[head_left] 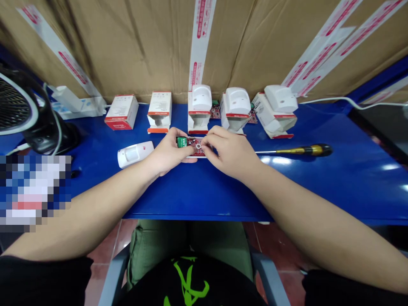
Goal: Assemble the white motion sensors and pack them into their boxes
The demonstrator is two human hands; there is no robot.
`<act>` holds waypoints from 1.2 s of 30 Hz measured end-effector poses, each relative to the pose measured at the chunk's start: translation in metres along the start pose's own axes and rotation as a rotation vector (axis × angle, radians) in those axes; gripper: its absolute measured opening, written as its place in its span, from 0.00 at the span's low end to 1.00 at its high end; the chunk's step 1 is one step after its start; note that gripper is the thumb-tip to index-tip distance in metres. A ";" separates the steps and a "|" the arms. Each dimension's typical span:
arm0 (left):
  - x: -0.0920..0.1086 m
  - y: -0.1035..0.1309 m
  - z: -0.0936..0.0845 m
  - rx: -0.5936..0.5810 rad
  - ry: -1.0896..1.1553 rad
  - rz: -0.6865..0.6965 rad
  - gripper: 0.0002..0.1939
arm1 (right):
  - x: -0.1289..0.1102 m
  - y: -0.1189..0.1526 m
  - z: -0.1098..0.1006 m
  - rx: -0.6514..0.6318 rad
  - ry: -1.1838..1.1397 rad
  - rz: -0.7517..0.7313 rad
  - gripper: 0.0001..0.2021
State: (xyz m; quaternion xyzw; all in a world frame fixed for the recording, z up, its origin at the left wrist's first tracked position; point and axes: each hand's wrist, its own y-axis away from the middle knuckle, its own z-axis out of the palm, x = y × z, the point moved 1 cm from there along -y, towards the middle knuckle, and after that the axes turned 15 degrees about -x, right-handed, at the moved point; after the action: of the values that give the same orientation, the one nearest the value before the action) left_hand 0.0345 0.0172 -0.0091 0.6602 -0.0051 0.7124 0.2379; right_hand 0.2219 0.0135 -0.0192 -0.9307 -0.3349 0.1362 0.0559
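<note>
My left hand (174,151) grips the left end of a red circuit board (192,150) seated in a white casing, its thumb lying across the board. A green block (182,142) is mounted near the board's left end. My right hand (228,148) has thumb and fingertips pinched at the board's right part, beside a small round whitish part (198,146); whether something is between those fingertips is hidden. Left of my left hand lies a white detector cover (135,154). A screwdriver (304,150) with a yellow and black handle lies to the right, its shaft pointing toward my right hand.
Several small white and red boxes (121,111) line the back of the blue table (197,191). White detectors (237,100) rest on some of them, with more circuit boards (216,111) behind. A black fan (22,106) and a power strip (79,106) stand at the left.
</note>
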 end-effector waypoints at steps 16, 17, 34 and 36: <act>-0.005 -0.003 -0.003 -0.028 0.041 0.023 0.24 | 0.001 0.000 0.002 -0.015 -0.194 0.041 0.07; -0.005 -0.004 -0.004 -0.034 0.046 0.021 0.24 | 0.003 -0.001 0.002 -0.016 -0.245 0.042 0.07; -0.006 -0.003 -0.003 -0.030 0.000 0.026 0.21 | 0.009 -0.004 0.006 0.000 -0.379 0.071 0.04; -0.005 -0.003 -0.002 -0.028 0.008 0.013 0.21 | 0.010 -0.005 0.006 -0.012 -0.413 0.059 0.05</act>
State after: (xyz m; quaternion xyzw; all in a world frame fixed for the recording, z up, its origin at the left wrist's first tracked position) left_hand 0.0337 0.0187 -0.0147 0.6538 -0.0185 0.7165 0.2425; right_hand 0.2248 0.0239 -0.0258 -0.8927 -0.3127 0.3235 -0.0234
